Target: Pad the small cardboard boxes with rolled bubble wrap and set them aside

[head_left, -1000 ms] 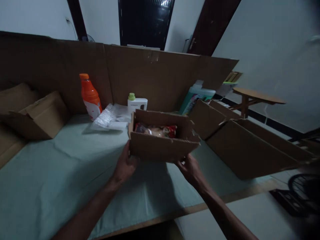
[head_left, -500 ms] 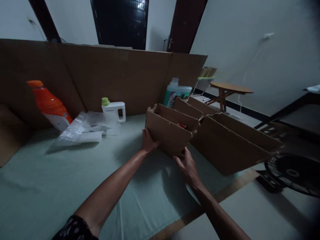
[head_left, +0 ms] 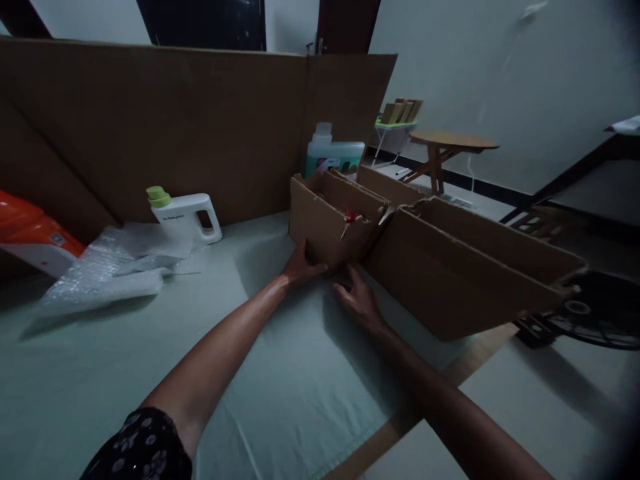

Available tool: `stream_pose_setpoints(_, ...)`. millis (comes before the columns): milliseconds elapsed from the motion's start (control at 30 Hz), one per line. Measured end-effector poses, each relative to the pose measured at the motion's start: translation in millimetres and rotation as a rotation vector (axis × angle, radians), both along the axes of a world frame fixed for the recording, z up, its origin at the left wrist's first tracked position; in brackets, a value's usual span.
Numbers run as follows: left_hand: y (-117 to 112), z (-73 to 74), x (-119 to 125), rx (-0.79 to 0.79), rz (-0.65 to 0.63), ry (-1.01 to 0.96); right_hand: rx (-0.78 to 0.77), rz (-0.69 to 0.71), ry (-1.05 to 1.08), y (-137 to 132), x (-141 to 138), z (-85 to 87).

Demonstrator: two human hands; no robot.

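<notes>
A small open-topped cardboard box [head_left: 317,223] with torn upper edges stands on the green cloth [head_left: 260,373]. Something red [head_left: 351,216] shows inside it, too hidden to name. My left hand [head_left: 301,267] touches the lower front of the box, its thumb stretched out sideways and its fingers against the cardboard. By the bottom corner, my right hand [head_left: 359,297] has thumb and fingers apart; whether its fingertips touch the box I cannot tell. A longer open cardboard box [head_left: 450,273] sits close on the right, and a teal bottle [head_left: 340,155] stands behind.
Left of the hands are a white bottle with a green cap [head_left: 185,217], bubble wrap [head_left: 120,267] and an orange bottle [head_left: 35,230]. A tall cardboard panel [head_left: 200,127] closes off the back. A fan [head_left: 595,310] and a round wooden table [head_left: 453,140] stand beyond the right edge.
The small box has moved away from me, now up against the cardboard behind and beside it. Both hands have followed it forward, the right one loosening at its lower edge. The view has turned right.
</notes>
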State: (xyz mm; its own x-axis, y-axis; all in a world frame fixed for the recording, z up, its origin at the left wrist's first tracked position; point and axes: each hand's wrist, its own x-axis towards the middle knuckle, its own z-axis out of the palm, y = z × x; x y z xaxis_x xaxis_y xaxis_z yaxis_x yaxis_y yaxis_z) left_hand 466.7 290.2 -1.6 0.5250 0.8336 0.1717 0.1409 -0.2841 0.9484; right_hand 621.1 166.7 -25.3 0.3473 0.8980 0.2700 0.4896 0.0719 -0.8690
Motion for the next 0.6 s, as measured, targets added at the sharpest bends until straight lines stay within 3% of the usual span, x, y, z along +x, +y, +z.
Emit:
stream_pose_setpoints(200,5.6,1.1,7.5,0.034,0.042,0.139,0.007,0.025,0.058,6.0,4.5,-11.5)
stream_pose_setpoints(333,-2.2,3.9,7.5,0.134,0.04,0.216,0.014,0.022,-0.006,7.0,7.4,-11.6)
stream_pose_setpoints(433,-25.4,4.3,2.5,0.242,0.026,0.305,-0.006,-0.004,-0.059,5.5,9.6,-6.3)
stream_pose_setpoints(600,-93.7,1.4,-28.6,0.399,-0.016,0.469,-0.023,-0.032,-0.103,1.6,5.4,14.7)
